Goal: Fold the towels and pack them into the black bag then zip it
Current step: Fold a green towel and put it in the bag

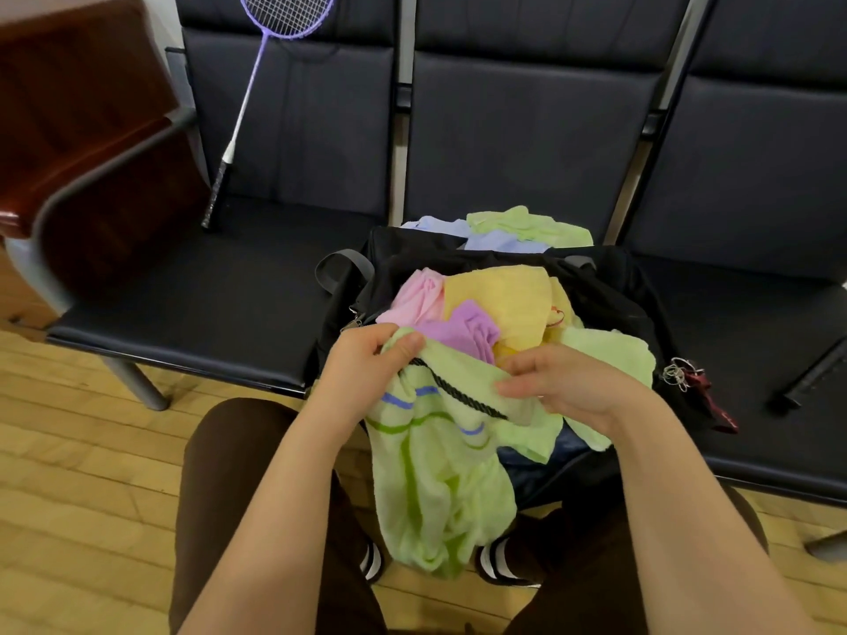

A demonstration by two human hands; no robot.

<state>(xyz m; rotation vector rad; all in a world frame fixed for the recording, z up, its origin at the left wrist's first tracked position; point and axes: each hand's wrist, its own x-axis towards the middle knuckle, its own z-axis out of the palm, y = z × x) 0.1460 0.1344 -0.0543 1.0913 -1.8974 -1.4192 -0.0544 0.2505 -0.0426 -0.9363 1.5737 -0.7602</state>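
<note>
An open black bag (609, 286) sits on the middle seat of a dark bench. Crumpled pink (417, 297), yellow (504, 300) and purple (463, 327) towels fill its mouth. A light green towel (435, 474) with blue and green stripes hangs from the bag's front edge down toward my feet. My left hand (366, 364) pinches its top edge at the left. My right hand (554, 382) grips the same towel at the right. A black cord (458, 391) lies across the towel between my hands. More green and pale blue towels (513, 229) lie behind the bag.
A purple badminton racket (256, 84) leans on the left seat's backrest. A brown wooden chair (78, 130) stands at the far left. Keys and a red tag (692, 382) hang at the bag's right side. A dark handle (811, 378) lies on the right seat. The floor is wood.
</note>
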